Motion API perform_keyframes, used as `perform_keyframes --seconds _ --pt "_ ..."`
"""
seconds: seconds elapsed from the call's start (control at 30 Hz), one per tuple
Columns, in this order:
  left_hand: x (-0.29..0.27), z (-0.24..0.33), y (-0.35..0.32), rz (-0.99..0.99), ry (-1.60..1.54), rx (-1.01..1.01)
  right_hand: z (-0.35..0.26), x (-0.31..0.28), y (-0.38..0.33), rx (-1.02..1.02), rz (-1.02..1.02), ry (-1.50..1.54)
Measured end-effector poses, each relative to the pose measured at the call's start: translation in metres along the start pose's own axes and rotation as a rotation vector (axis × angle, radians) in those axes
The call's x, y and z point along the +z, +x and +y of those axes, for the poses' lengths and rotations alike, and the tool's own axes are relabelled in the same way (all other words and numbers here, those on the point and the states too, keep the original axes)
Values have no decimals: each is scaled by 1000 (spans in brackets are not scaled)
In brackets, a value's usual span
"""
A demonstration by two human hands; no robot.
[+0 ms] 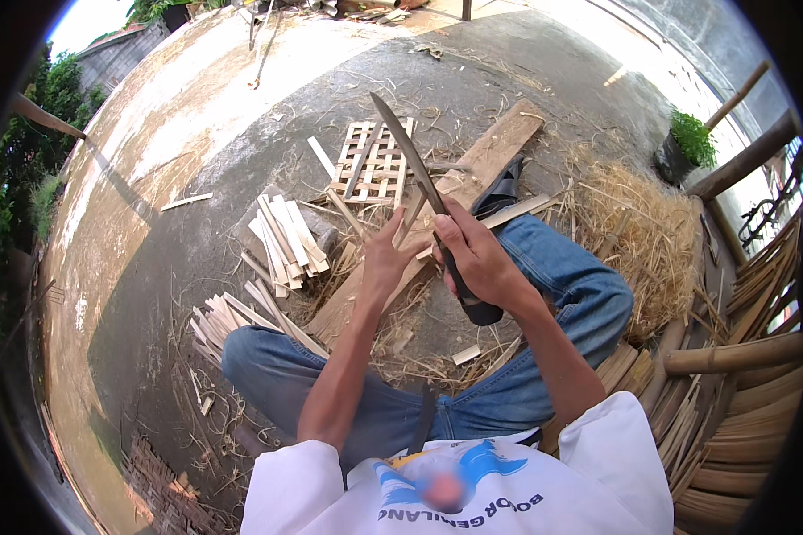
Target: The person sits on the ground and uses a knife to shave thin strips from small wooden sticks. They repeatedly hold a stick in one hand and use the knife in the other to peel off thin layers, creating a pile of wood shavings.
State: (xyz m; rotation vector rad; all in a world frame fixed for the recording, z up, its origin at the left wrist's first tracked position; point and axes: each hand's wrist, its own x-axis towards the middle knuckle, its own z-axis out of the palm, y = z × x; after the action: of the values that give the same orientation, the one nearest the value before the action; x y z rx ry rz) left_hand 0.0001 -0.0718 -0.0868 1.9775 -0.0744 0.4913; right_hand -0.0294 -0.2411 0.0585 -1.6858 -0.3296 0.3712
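Head view: a long knife in one fist, a thin strip in the other hand

From where I stand, the knife [405, 147] is up in the air over a wooden plank [501, 141], its tip pointing away from the sitter. The right hand [480, 260] is wrapped firmly round its handle, with the thumb near the root of the blade. The left hand [384, 263] seems to be pinching a narrow strip [411, 218] between thumb and fingers, just beside the blade; I can't tell whether the two touch.

I'd judge the knife fairly heavy and quite stiff, with most of its length out ahead of the fist. The handle is the only sensible place to hold it. The strip should be light and springy, dry rather than slippery, and likely to split along its length; I'd pinch it near one end, well clear of the edge.

The blade is dark, long and slightly curved, narrowing to a point; the handle is dark with a thick black butt. The strip is pale tan, straight and slim, much like those in the loose stack [287, 236] left of the plank. Straw-coloured shavings [638, 245] lie heaped beside the right knee.
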Motion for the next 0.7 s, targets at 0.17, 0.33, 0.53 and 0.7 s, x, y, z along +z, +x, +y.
perform_keyframes --seconds 0.17,0.33,0.53,0.7 --pt "-1 -24 15 -72 -212 -209 -5 1 6 3 -25 85" --pt "-14 35 22 -137 54 -119 -36 -16 -17 7 -17 26" --pt "-35 -33 8 -585 509 -529 30 -24 13 150 35 169" --pt "-46 -35 4 -525 294 -593 -26 -30 -12 96 -29 112"
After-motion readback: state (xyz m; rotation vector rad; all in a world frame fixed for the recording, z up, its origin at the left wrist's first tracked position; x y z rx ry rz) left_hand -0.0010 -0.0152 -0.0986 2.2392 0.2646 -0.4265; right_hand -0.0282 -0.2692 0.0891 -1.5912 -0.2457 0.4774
